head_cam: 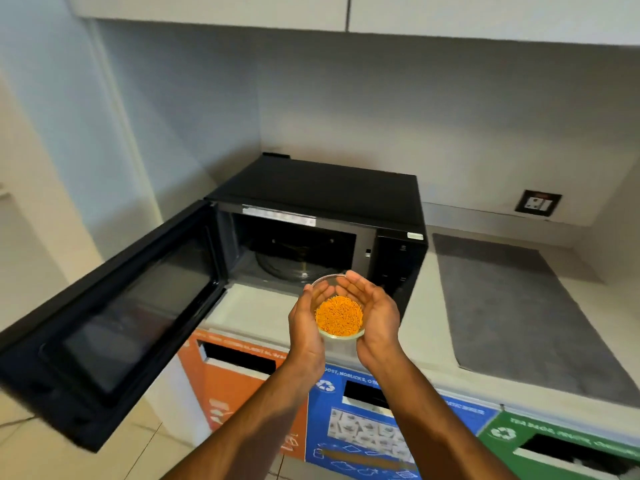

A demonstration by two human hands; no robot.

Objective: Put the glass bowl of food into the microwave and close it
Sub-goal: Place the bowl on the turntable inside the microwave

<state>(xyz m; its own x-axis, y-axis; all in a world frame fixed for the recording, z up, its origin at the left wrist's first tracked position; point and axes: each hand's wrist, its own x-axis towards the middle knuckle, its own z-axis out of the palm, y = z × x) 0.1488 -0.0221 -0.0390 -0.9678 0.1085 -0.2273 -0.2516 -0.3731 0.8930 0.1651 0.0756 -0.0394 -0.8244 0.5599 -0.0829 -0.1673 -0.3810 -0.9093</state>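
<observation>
A clear glass bowl (339, 317) filled with orange stick-shaped food is cupped between both hands, in the air just in front of the microwave's opening. My left hand (306, 323) holds its left side and my right hand (377, 315) holds its right side. The black microwave (322, 188) stands on the counter with its cavity exposed and a glass turntable (287, 265) inside. Its door (110, 306) is swung wide open to the left, reaching out past the counter edge.
A grey mat (512, 306) lies on the light counter (426, 306) right of the microwave. A wall socket (538, 203) sits behind it. Below the counter are orange (235, 393), blue (363, 427) and green (554, 445) waste bin fronts with slots. Cabinets hang overhead.
</observation>
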